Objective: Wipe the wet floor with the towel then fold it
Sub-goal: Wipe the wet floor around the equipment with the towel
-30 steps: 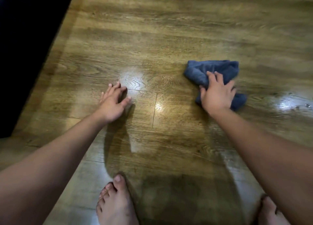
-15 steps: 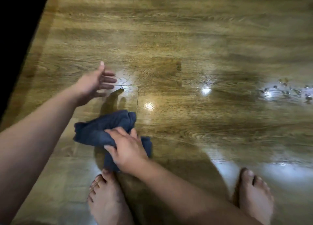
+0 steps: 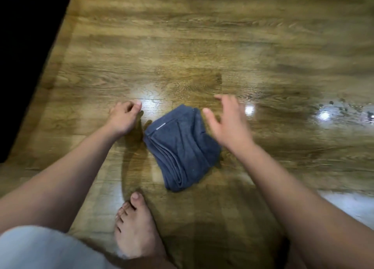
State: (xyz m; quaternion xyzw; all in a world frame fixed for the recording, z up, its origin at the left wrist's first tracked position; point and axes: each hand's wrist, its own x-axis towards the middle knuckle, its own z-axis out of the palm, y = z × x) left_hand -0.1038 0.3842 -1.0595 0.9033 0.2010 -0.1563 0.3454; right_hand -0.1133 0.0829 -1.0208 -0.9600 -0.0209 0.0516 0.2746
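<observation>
1 bare foot (image 3: 137, 226) stands nearest at 6 o'clock; past it the blue towel (image 3: 182, 147) lies bunched on the floor (image 3: 202, 36), untouched. Left hand (image 3: 122, 118) at 9 o'clock has loosely curled, empty fingers; right hand (image 3: 228, 123) at 3 o'clock hovers, fingers spread. Folding looks next: pinch 2 corners, though droplets (image 3: 344, 107) remain unwiped at 2 o'clock

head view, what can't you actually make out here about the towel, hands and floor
- Right hand: motion-blurred in the head view; touching the towel or not is unclear.
- Towel underside: hidden by its own folds.
- Droplets at the right edge: small, cut off.
- Right foot: out of frame.
- Dark shape, top left: too dark to identify.
</observation>
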